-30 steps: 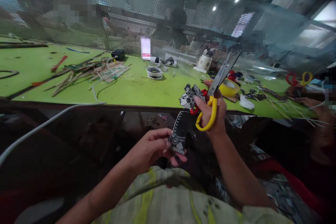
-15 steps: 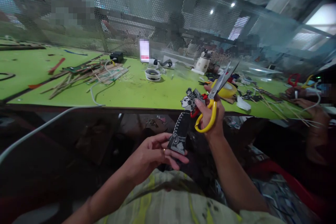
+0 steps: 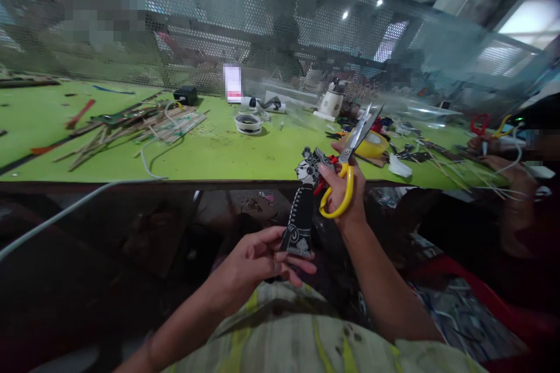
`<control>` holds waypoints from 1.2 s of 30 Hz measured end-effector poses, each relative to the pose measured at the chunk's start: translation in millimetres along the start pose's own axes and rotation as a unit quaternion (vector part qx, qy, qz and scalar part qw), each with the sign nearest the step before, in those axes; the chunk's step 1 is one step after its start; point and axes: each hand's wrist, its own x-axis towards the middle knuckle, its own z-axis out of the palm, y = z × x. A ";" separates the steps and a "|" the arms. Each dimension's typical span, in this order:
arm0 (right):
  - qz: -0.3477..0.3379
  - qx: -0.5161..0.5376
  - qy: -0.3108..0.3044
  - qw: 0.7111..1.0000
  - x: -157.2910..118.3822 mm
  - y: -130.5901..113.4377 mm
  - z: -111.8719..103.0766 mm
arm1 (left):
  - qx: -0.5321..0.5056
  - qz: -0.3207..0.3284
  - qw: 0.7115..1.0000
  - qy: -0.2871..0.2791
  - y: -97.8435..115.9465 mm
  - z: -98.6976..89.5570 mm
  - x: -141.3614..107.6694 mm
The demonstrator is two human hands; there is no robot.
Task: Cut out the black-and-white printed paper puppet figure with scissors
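A flat black-and-white cutout figure (image 3: 301,210) stands tilted over my lap, its head in profile facing left. My left hand (image 3: 262,256) grips its bottom end, with some fingers behind and below it. My right hand (image 3: 347,189) pinches the figure's head end between thumb and fingers. Hooked in that same hand is a pair of scissors (image 3: 345,157) with yellow and red handles. Its blades point up and away, slightly parted, clear of the figure. The red handle is partly hidden behind the figure and my hand.
On the green table (image 3: 210,160) lie thin sticks (image 3: 109,137), a tape roll (image 3: 248,123), a yellow roll (image 3: 371,143) and a white crumpled piece (image 3: 399,166). A white cable (image 3: 65,213) hangs over the edge. At right, another person's hands (image 3: 490,151) work near red-and-yellow scissors.
The view has shifted slightly, so the table items appear a little further left. Both hands keep their hold on the figure and the scissors, nearly unmoved.
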 end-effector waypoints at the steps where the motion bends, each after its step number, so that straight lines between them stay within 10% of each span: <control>1: 0.002 0.003 0.000 1.000 -0.2 -0.2 0.1 | -0.001 0.001 1.000 -0.003 -0.4 0.1 0.0; 23: 0.006 0.027 0.003 1.000 -8.2 -3.6 1.2 | -0.040 -0.003 0.999 0.019 -9.5 -0.3 5.3; 36: 0.053 0.053 -0.020 0.997 -27.2 -2.5 6.4 | 0.029 -0.016 0.990 0.137 -18.1 5.1 7.3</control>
